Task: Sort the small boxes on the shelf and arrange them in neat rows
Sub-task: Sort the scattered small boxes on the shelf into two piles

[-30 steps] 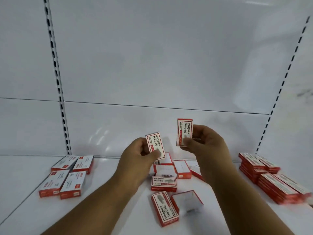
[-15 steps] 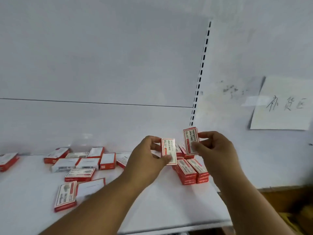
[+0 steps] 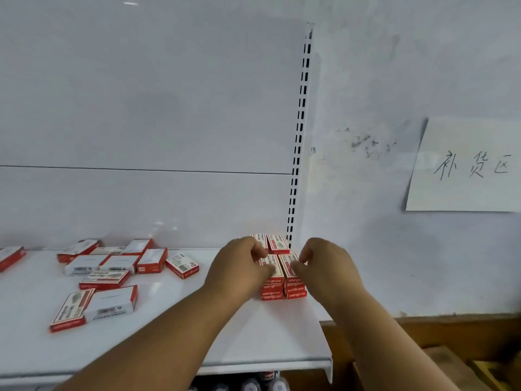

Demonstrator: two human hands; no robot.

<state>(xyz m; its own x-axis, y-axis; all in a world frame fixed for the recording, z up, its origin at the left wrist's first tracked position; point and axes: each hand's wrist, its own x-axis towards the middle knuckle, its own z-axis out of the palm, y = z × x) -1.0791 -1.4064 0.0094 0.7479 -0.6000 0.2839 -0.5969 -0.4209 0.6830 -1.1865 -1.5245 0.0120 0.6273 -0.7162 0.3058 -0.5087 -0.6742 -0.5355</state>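
– Half done at best, by judgement. Counted four stacks of small boxes squared up two by two at the far right end of the shelf, close against the slotted upright.

– And still to sort?

– Found about a dozen loose boxes scattered over the left part of the shelf, well apart from the stacks. Lay at all angles, some face up, some showing a plain white side, a few overlapping. Formed no row.

– Hands?

– Noted the left hand pinching the left top box between thumb and curled fingers. Noted the right hand pinching the right top box likewise. Both tops sat on or just above the two near stacks; could not tell whether fully seated.

– Condition of the goods?

– Flat, small, red and white cardboard, printed white face, brand lettering on the red ends. Looked light and rigid; saw no crushing. Near stacks stood several boxes high, edges roughly flush, touching side by side.

– Anything else?

– Recorded a handwritten paper notice on the wall at right.
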